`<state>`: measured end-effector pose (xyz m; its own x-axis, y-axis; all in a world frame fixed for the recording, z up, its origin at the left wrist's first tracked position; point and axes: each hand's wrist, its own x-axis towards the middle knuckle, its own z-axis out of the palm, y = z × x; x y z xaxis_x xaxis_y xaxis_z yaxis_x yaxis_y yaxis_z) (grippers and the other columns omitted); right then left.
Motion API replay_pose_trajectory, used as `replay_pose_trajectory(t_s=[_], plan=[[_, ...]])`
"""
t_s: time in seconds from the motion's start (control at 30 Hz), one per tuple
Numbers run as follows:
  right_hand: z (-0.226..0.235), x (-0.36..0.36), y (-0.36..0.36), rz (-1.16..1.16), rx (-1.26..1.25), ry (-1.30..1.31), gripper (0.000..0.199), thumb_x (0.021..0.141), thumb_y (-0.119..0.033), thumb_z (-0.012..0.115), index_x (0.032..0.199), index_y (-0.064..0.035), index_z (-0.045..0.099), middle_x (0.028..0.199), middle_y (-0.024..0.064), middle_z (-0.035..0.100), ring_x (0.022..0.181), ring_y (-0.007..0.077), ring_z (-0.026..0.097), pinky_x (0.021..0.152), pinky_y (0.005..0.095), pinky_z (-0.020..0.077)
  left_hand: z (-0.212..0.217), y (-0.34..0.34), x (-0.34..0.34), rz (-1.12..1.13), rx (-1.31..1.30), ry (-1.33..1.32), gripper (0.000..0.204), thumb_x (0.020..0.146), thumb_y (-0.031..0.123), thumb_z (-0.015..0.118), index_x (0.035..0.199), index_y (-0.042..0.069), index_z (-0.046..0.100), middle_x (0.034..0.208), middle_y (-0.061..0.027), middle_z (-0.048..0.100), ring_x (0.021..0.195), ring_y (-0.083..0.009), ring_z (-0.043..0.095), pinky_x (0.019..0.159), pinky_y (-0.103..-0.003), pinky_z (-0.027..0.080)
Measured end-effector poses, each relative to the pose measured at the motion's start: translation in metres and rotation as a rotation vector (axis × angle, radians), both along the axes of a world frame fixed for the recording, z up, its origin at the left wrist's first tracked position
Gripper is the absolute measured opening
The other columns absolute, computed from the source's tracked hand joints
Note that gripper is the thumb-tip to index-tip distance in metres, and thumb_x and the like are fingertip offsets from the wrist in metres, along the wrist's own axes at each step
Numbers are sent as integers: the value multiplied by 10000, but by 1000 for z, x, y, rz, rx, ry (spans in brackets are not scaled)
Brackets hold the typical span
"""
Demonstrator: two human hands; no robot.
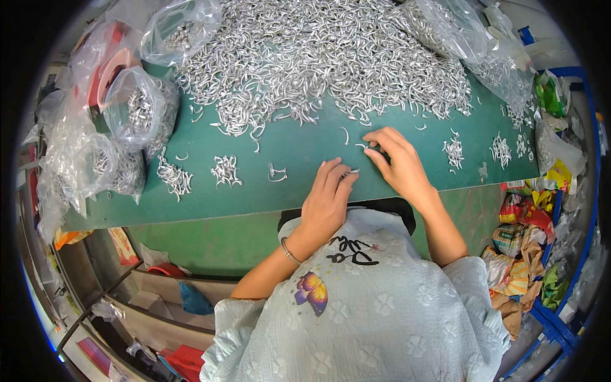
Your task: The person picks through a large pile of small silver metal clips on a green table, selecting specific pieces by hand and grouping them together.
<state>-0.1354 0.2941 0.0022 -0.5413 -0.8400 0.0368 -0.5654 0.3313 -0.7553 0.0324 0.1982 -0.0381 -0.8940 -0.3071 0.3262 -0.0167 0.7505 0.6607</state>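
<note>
My left hand [326, 198] is low over the green table [299, 191], fingers bent together around a small silvery curved metal piece [354, 170] that pokes out at the fingertips. To its right, my right hand [402, 167] has thumb and forefinger apart, with another curved metal piece [360, 146] at the thumb tip. A single loose curved piece [344, 135] lies just beyond, between the hands. Left of my left hand are a few pieces [277, 173] and two small heaps, one nearer [226, 170] and one farther left [175, 175].
A broad pile of curved metal pieces [318, 57] covers the table's far side. Clear plastic bags of parts stand at left [137, 105] and far right [503, 70]. Small heaps [453, 151] lie right of my right hand. Colourful packages [519, 219] crowd a blue rack at right.
</note>
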Motion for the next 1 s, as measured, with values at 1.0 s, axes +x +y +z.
replay_pose_trajectory(t_s=[1.0], plan=[[-29,49,-5,265,-61,450,212,809,-198,706,860,-54,558,898,89,518,830,267,518,725,376,410,-36,7,58,44,1926,-249,258,1017,135,481,1161,-52,584,1045,-129,650,952,-192,638,862,-321,523]])
